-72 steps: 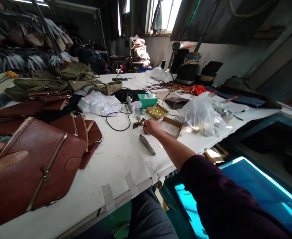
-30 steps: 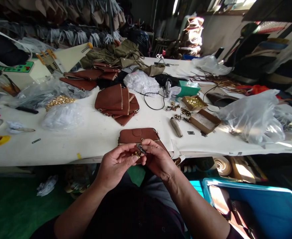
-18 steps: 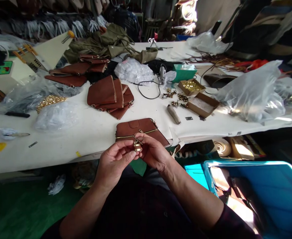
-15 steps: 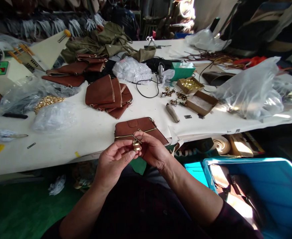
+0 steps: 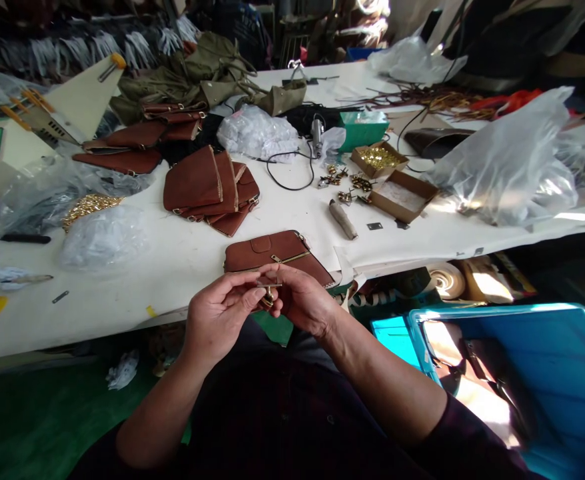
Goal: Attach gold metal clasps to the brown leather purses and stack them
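Note:
My left hand (image 5: 222,319) and my right hand (image 5: 306,303) meet in front of my body. Between their fingertips they pinch a small brass-coloured bag clasp (image 5: 269,294), which has a flat bar on top and a rounded part below. My fingers cover some of it. Just beyond, a brown zipped leather bag (image 5: 285,249) lies flat at the table's near edge, its lower side hidden behind my hands. More clasps of similar colour (image 5: 345,195) are scattered further back on the right.
Brown leather bags (image 5: 207,190) are stacked on the white table (image 5: 137,293). To the right are a box of gold fittings (image 5: 380,158), an open cardboard box (image 5: 403,195), a wrapped handle tool (image 5: 343,219) and a plastic bag (image 5: 512,167). A blue bin (image 5: 537,360) stands below.
The clasp has been turned between my fingers, so its flat bar now faces up and its rounded part points down. My view has shifted slightly; the bag remains on the table.

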A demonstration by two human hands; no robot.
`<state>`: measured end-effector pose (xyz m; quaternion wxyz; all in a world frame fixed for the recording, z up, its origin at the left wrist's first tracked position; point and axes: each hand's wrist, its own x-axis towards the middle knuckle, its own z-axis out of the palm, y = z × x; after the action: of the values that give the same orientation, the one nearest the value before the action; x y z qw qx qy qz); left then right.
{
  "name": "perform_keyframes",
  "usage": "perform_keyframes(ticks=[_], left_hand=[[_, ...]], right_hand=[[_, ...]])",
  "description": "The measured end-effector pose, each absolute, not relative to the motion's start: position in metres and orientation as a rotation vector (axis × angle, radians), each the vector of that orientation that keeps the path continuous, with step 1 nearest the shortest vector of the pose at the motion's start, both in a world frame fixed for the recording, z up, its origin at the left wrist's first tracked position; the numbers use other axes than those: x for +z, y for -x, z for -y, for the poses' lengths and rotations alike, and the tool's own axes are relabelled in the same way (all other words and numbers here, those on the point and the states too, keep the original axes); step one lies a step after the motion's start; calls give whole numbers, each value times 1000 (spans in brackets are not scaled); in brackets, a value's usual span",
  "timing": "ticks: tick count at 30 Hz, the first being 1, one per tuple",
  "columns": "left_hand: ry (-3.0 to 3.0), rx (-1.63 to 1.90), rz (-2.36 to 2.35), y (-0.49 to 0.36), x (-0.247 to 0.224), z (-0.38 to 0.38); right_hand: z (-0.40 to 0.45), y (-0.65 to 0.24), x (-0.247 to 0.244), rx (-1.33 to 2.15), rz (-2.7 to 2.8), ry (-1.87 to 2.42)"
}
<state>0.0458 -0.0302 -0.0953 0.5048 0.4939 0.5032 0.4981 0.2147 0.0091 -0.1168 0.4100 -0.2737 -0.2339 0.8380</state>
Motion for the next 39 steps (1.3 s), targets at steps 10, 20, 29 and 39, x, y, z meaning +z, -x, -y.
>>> perform_keyframes(ticks=[10, 20, 29, 39], left_hand=[[-1257, 1534, -1553, -50, -95, 10], [-1212, 1522, -1612, -51, -92, 9], [-1872, 1542, -1472, -48, -97, 23], [-1547, 1467, -1373, -48, -95, 36]], right_hand=[[14, -201, -118, 1886, 521, 672], [13, -190, -126, 1865, 491, 707], [16, -208, -113, 1126, 1143, 1006], [13, -216, -107, 956, 1337, 861]])
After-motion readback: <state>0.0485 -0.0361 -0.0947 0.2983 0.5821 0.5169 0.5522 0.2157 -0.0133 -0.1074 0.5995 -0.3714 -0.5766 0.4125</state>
